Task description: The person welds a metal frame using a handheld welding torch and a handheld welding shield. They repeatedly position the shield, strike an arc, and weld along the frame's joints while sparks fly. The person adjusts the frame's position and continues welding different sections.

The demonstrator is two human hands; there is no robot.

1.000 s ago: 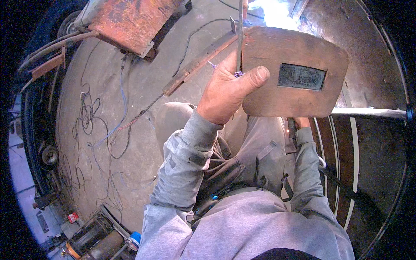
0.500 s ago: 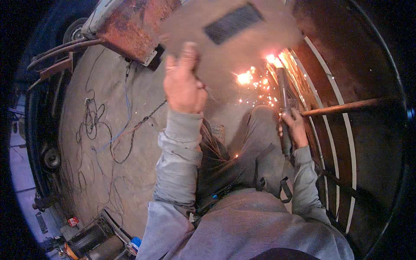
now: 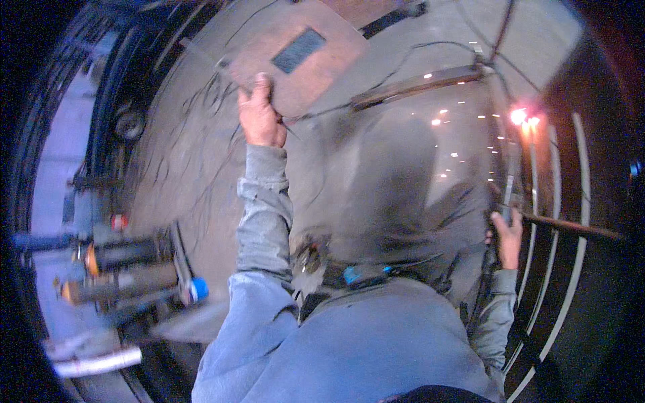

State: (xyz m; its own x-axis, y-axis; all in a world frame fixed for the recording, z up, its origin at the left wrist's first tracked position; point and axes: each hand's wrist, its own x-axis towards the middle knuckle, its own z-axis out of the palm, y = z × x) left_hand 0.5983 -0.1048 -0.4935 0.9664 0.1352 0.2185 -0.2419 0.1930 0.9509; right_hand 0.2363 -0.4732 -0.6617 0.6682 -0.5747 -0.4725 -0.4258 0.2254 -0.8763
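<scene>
My left hand (image 3: 263, 117) grips the edge of a flat brown welding shield (image 3: 329, 57) with a dark rectangular window, raised in front of me at the upper left. At the right, the fingers of my right hand (image 3: 508, 238) are wrapped round a dark tubular welding electrode holder (image 3: 512, 185), blurred by motion. Beyond its tip a bright pinkish glow (image 3: 521, 116) burns against a dark metal frame with pale slats (image 3: 583, 161). Scattered sparks show between the shield and the frame. My knees and thighs are smeared in the middle.
A brown bar (image 3: 578, 227) juts from the slatted frame beside my right hand. A long dark metal piece (image 3: 416, 87) lies on the floor ahead, with cables (image 3: 215, 101) trailing at the left. Cylinders (image 3: 121, 258) and a blue-ended object (image 3: 199, 289) are at the lower left.
The view has swung to the right. The shield has moved left of the glow, which now sits farther right. Fewer sparks fly. Both hands keep their hold.
</scene>
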